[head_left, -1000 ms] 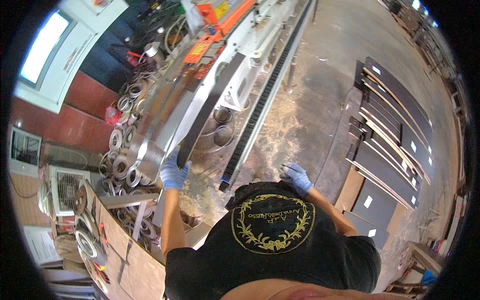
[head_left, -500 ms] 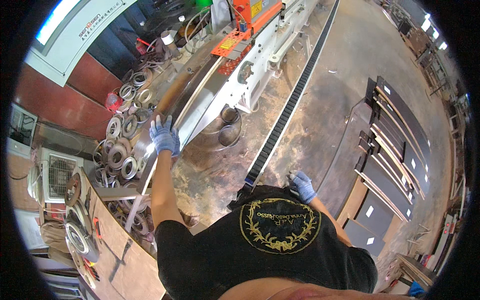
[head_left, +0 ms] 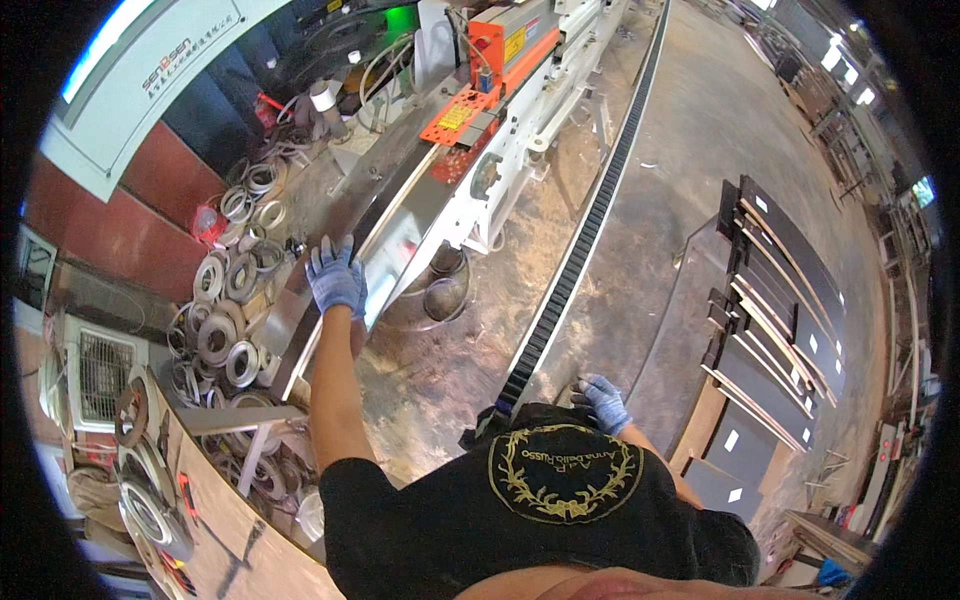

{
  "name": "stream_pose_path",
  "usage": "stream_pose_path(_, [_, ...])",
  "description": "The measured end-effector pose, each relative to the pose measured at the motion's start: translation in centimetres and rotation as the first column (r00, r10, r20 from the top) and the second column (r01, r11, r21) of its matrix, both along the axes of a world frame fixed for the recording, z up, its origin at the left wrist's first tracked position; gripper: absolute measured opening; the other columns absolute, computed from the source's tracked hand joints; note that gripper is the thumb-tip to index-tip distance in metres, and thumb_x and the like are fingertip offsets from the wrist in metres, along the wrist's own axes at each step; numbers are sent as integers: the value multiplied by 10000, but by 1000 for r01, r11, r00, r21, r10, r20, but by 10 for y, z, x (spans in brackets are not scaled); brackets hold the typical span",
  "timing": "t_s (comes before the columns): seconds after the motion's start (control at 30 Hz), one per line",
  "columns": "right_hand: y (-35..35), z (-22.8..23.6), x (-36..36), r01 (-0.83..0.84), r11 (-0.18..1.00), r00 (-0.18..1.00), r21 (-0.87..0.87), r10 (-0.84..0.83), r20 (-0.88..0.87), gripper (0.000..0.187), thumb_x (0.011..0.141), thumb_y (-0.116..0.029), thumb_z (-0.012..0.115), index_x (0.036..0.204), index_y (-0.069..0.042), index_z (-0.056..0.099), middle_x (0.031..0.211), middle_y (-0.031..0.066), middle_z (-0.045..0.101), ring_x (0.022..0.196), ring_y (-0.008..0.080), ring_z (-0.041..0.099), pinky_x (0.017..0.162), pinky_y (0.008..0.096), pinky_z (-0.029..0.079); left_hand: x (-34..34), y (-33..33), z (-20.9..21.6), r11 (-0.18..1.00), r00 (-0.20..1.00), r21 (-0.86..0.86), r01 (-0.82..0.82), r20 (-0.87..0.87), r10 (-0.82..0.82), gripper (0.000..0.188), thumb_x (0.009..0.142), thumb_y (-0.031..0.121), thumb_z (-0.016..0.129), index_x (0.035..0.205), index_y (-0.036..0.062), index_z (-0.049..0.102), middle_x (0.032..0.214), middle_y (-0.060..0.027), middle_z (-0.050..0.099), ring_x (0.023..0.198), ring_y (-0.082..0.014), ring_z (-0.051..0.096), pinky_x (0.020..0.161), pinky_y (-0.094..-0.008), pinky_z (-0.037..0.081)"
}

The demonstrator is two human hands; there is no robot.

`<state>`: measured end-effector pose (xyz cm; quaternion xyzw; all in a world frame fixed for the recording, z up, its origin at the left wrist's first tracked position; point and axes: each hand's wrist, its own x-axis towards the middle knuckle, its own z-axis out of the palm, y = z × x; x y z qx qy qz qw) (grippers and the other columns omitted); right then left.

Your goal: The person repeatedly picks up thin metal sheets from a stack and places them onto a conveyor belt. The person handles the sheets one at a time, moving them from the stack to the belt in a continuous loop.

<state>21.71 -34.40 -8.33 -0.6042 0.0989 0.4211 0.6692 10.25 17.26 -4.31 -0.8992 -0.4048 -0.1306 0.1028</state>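
My left hand [head_left: 338, 278], in a blue-grey glove, lies flat with fingers spread on a long dark board [head_left: 292, 345]. A pale edge [head_left: 398, 200] runs along the board's right side. The board rests along the bed of a white and orange machine [head_left: 497, 50], and its far end reaches a perforated orange plate [head_left: 458, 116]. My right hand [head_left: 602, 402], gloved alike, hangs low at my right side, near the near end of a black roller track [head_left: 565, 270]. Its fingers are loosely bent and apart, with nothing visible in them.
Many rolls of edging strip [head_left: 240, 275] are heaped left of the machine. A wooden bench [head_left: 235, 530] with more rolls and tools stands at the near left. On the right lies a stack of dark panels [head_left: 765, 345] with pale edges. Sawdust covers the floor [head_left: 420, 370] beside the machine.
My left hand has advanced slightly along the machine toward the orange plate, still flat on the board. The view has shifted a little. My right hand stays low at my side.
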Motion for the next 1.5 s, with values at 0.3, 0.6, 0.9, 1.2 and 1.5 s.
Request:
stream_pose_path(0.3, [27,13,5,-154,985,985,-78,159,59,282,850,-185,613,1093,-56,549,976,77,635,797,180,612,697,320,502,9,-1,7,1000,1000,-21,-8,6,9,514,822,386,501,1320,312,403,1399,-122,322,1264,-359,307,1052,-508,206])
stream_pose_path(0.6, [31,14,3,-173,981,985,-84,174,2,281,846,-157,615,1083,-21,547,991,94,629,818,191,623,689,316,510,18,-1,9,999,1000,-36,-8,-8,8,504,821,384,499,1312,304,416,1410,-102,299,1273,-350,287,1050,-503,205])
stream_pose_path(0.9, [23,3,3,-149,987,989,-58,149,-7,321,845,-154,618,1120,-8,539,1013,114,622,833,213,624,722,324,515,29,-4,14,999,999,-34,-19,-32,18,514,829,387,491,1328,313,389,1409,-103,305,1270,-341,301,1044,-503,219])
stream_pose_path(1.2, [21,2,4,-166,984,986,-64,167,11,342,847,-163,614,1142,-9,533,1034,117,618,858,217,623,739,329,507,33,-5,16,999,1000,-49,-17,-15,16,504,829,382,496,1320,317,401,1409,-104,304,1272,-339,294,1045,-509,212])
stream_pose_path(1.5, [23,7,4,-173,981,984,-87,175,14,351,849,-187,615,1137,-3,533,1031,116,620,854,225,631,749,333,501,34,-4,15,998,999,-56,-34,-32,32,513,843,391,488,1339,334,368,1427,-93,283,1274,-343,300,1046,-506,220])
